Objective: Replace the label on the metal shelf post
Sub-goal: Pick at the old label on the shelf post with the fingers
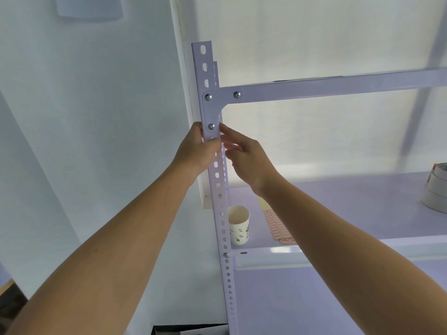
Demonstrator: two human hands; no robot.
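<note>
A white perforated metal shelf post [219, 189] runs upright through the middle of the view. My left hand [197, 149] wraps around the post just below the corner bracket [212, 110], with the thumb pressed on the post's front face. My right hand [244, 153] reaches in from the right, fingertips touching the post's right edge at the same height. Any label on the post is hidden under my fingers. A sheet of pink labels [278, 228] lies on the shelf board [350, 209], partly under my right forearm.
A paper cup [239, 224] with green leaf print stands on the shelf board right beside the post. Rolls of tape [437, 187] sit at the shelf's right edge. A horizontal beam [338, 87] crosses above. A white wall lies to the left.
</note>
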